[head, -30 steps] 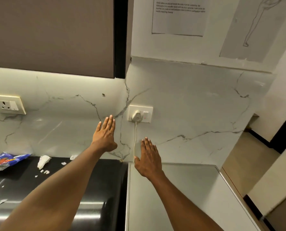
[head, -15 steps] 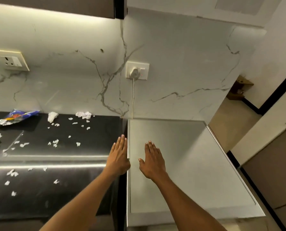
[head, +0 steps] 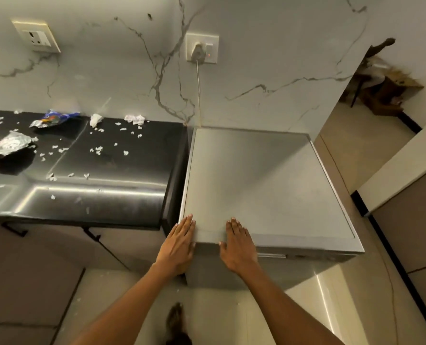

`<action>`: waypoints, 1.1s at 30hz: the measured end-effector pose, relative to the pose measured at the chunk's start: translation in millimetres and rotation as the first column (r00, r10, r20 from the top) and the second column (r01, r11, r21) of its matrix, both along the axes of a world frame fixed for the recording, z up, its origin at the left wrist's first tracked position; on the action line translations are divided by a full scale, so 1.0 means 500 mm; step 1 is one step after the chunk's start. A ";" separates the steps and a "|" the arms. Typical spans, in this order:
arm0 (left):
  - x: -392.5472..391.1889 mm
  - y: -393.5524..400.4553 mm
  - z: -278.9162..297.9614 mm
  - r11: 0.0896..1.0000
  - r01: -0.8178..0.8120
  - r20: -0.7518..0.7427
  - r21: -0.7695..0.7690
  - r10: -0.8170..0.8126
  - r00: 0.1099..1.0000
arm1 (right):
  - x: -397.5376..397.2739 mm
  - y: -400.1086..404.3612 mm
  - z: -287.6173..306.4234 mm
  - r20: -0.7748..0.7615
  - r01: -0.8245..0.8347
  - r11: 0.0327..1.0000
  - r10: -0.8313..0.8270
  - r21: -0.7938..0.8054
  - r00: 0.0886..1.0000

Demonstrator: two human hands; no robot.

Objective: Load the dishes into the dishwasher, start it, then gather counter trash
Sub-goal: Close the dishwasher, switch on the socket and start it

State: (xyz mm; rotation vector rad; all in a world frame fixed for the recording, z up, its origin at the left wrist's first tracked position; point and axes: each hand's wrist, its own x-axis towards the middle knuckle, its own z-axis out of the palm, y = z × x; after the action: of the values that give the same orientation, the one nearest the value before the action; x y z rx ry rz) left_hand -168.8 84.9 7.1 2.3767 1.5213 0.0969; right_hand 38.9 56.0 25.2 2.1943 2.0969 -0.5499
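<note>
Resting flat, fingers straight, left hand (head: pixel 179 247) and right hand (head: pixel 238 247) at front edge of grey, smooth-topped dishwasher (head: pixel 269 185); paper scraps (head: pixel 97 149) and foil (head: pixel 8 145) on black counter (head: pixel 122 170).

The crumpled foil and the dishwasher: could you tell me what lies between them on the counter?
Head view: only scattered white paper scraps on the black counter.

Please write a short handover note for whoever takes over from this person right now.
Left hand: open, flat at the dishwasher's front left corner.
Right hand: open, flat on its front top edge.
Dishwasher: shut, plugged into the wall socket.
No dishes in view.
Trash on the black counter: crumpled foil, blue wrapper, paper scraps.
Left: load, start, gather trash.
</note>
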 end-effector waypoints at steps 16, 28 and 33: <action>-0.029 -0.062 0.010 0.981 -0.030 -0.052 -0.190 0.020 0.998 | 0.009 -0.118 -0.044 -0.036 0.022 1.000 -0.021 0.022 0.999; -0.050 -0.076 -0.042 0.997 -0.032 0.103 -0.064 0.039 0.994 | -0.195 -0.242 -0.176 -0.120 -0.058 0.998 0.055 -0.018 0.991; -0.046 -0.079 -0.045 0.998 -0.040 0.165 -0.048 0.047 0.985 | -0.242 -0.186 -0.201 -0.108 -0.059 0.998 0.057 -0.009 0.993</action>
State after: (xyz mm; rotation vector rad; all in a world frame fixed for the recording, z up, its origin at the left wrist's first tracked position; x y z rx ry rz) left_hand -191.6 45.2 -15.5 2.2404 1.4812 0.2615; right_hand -81.9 -36.8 -75.6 2.1351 2.1951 -0.6891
